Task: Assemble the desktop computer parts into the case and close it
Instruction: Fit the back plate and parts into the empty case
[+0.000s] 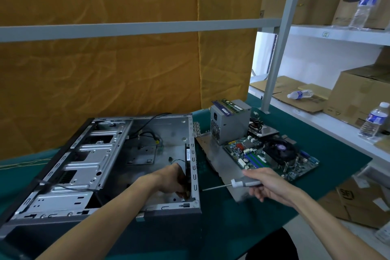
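Gripping a grey-handled steel screwdriver (242,184) in our right hand (267,183), we curl our left hand (173,178) around a black fan (187,159) inside the bare sheet-metal case (101,160).

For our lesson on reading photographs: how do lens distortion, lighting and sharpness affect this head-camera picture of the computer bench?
Head view: the wide lens bends the grey shelf rail and stretches both forearms at the edges; light falls brightest on the white shelves at right, while the case interior around the left hand is shadowed; the motherboard and screwdriver in the right hand look fairly sharp.
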`<state>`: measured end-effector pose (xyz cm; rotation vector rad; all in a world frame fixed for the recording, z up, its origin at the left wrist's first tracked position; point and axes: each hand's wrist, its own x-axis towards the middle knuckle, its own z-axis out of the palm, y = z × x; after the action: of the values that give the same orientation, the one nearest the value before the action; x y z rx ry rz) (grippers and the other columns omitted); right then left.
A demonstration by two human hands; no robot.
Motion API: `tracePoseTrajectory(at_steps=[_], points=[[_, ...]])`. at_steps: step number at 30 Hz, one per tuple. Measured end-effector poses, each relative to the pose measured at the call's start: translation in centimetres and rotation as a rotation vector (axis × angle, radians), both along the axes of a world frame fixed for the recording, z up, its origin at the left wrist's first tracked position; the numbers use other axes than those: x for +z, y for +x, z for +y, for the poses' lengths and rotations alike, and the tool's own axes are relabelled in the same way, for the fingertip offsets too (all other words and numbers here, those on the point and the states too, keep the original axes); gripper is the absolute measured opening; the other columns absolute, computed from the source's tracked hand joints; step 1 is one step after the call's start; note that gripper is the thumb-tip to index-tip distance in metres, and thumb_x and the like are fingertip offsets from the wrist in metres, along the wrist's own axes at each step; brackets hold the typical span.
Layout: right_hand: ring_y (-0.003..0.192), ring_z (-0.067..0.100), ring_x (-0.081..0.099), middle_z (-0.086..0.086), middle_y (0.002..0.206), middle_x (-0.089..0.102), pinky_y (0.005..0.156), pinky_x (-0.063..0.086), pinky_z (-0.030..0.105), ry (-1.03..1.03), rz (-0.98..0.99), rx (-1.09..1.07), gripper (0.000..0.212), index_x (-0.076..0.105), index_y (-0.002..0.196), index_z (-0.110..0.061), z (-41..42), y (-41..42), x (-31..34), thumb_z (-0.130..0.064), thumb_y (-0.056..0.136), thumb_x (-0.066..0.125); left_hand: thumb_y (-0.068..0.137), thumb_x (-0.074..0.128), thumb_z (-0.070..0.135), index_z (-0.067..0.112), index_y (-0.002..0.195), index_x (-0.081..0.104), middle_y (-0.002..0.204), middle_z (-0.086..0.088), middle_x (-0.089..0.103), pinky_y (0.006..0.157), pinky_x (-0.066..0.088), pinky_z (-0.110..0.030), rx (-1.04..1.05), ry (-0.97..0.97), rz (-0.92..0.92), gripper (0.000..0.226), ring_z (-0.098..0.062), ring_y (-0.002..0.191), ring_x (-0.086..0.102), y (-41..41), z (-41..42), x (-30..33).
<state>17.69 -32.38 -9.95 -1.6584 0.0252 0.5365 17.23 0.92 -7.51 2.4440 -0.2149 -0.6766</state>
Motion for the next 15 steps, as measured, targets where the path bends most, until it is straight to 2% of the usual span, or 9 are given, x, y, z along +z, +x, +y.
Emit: tracePoseTrajectory(at_steps=[2,3,5,7,10,13,15], points=[[0.044,0.020,0.054,0.022,0.068,0.063,0.038,0.042,0.025,-0.011,0.052,-0.036,0.051,0.062,0.111,0.009,0.1,-0.1,-0.7,-0.038,0.092,0.072,0.083,0.075,0.002,0.021,0.074,0.076,0.085,0.001,0.079,0.084,0.062,-0.031,-0.002,0.003,-0.003,0.021,-0.009,0.083,0.076,0.0,0.0,0.0],[0.049,0.021,0.056,0.022,0.073,0.064,0.040,0.043,0.026,0.022,0.097,-0.005,0.049,0.062,0.111,0.006,-0.1,-0.2,-0.8,-0.037,0.091,0.074,0.083,0.075,0.004,0.023,0.073,0.076,0.084,0.003,0.079,0.082,0.062,-0.029,-0.001,0.004,-0.003,0.021,-0.008,0.082,0.076,0.0,0.0,0.0],[0.062,0.021,0.060,0.017,0.084,0.065,0.046,0.047,0.027,0.115,0.158,0.092,0.041,0.065,0.110,-0.001,-0.8,-0.4,-0.4,-0.028,0.085,0.082,0.084,0.075,0.006,0.027,0.065,0.074,0.078,0.008,0.078,0.073,0.059,-0.020,-0.003,0.014,-0.005,0.028,-0.004,0.079,0.075,0.0,0.0,-0.1],[0.066,0.021,0.060,0.013,0.083,0.065,0.048,0.048,0.027,0.127,0.116,0.120,0.039,0.063,0.107,-0.003,-1.3,-0.1,-0.1,-0.014,0.078,0.087,0.085,0.074,0.006,0.028,0.063,0.073,0.075,0.010,0.077,0.069,0.056,-0.016,-0.003,0.016,0.001,0.031,-0.003,0.078,0.075,0.1,0.1,-0.3],[0.063,0.022,0.062,0.015,0.080,0.069,0.047,0.048,0.026,-0.013,-0.015,0.108,0.034,0.064,0.108,0.005,-1.1,0.4,0.2,-0.006,0.081,0.081,0.084,0.074,0.005,0.024,0.069,0.075,0.080,0.005,0.079,0.077,0.061,-0.024,-0.004,0.009,0.001,0.024,-0.007,0.081,0.076,0.2,0.2,-0.3],[0.054,0.018,0.057,0.022,0.081,0.070,0.044,0.047,0.025,-0.019,0.009,0.078,0.022,0.067,0.106,0.006,-0.5,0.5,0.1,-0.008,0.091,0.074,0.082,0.076,0.005,0.019,0.076,0.077,0.083,0.003,0.079,0.084,0.062,-0.033,-0.002,0.009,-0.017,0.015,-0.009,0.083,0.076,0.3,0.2,-0.5],[0.048,0.016,0.052,0.023,0.077,0.067,0.040,0.043,0.024,-0.028,0.027,0.066,0.023,0.067,0.102,0.005,-0.5,0.6,-0.2,-0.015,0.093,0.072,0.082,0.077,0.005,0.009,0.089,0.078,0.089,-0.002,0.079,0.087,0.061,-0.039,0.000,-0.002,-0.024,0.008,-0.014,0.086,0.076,0.4,0.1,-0.7]])
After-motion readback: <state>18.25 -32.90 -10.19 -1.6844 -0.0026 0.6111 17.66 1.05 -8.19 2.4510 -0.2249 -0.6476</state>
